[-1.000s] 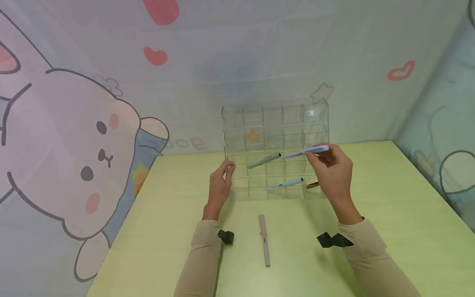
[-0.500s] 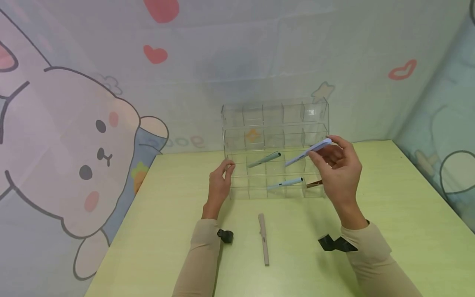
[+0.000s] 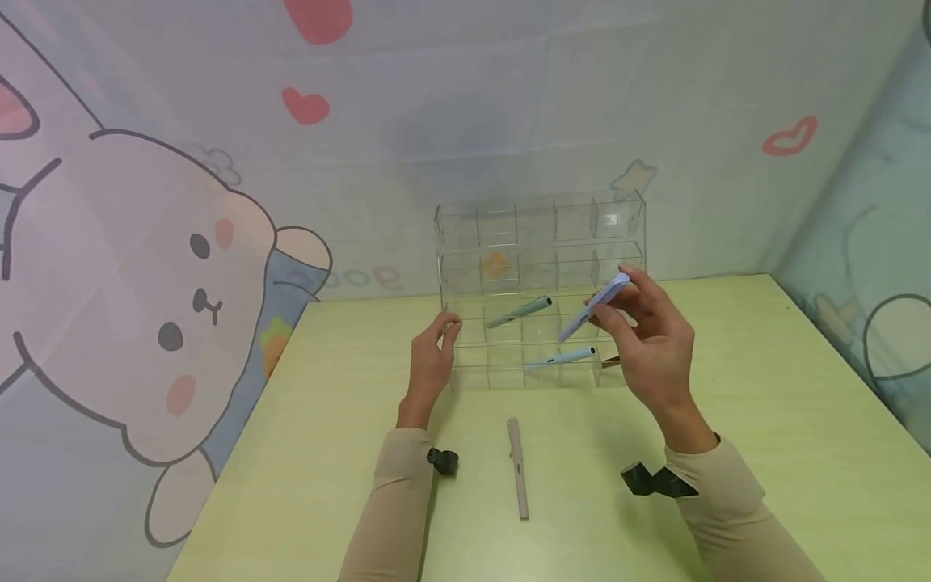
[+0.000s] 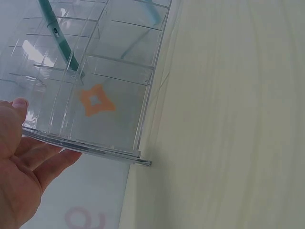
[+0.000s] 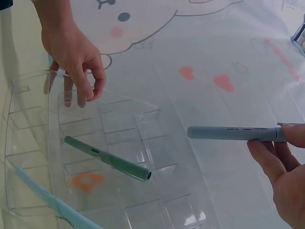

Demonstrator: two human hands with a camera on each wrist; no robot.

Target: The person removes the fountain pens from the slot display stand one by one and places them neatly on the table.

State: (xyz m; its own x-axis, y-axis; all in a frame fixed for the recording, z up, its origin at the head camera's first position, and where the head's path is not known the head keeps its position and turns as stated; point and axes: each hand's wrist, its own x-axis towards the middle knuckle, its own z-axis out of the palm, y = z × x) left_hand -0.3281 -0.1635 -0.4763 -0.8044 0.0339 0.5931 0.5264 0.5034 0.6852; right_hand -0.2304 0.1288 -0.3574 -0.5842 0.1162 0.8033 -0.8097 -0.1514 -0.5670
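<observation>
A clear plastic rack [image 3: 536, 245] with rows of small compartments stands toward the back of the table. My left hand [image 3: 431, 364] grips its left side wall, thumb inside and fingers outside in the left wrist view. My right hand [image 3: 658, 356] pinches a lavender pen [image 3: 595, 306] between thumb and fingers. The pen slants down leftward, its lower end overlapping the second row from the bottom in the head view. To its left in that row, a green pen [image 3: 520, 312] leans. Below are a light blue pen [image 3: 562, 358] and a brown pen [image 3: 610, 362], mostly hidden by my right hand.
A beige pen [image 3: 518, 469] lies on the pale yellow-green table [image 3: 313, 453] in front of the rack, between my forearms. Behind the rack hangs a printed cloth [image 3: 465, 97] with hearts and a large cartoon animal.
The lavender pen has gone from nearly level to a steep slant, its left end dropping lower. My right hand shifted right, then back left. My left hand stays on the rack.
</observation>
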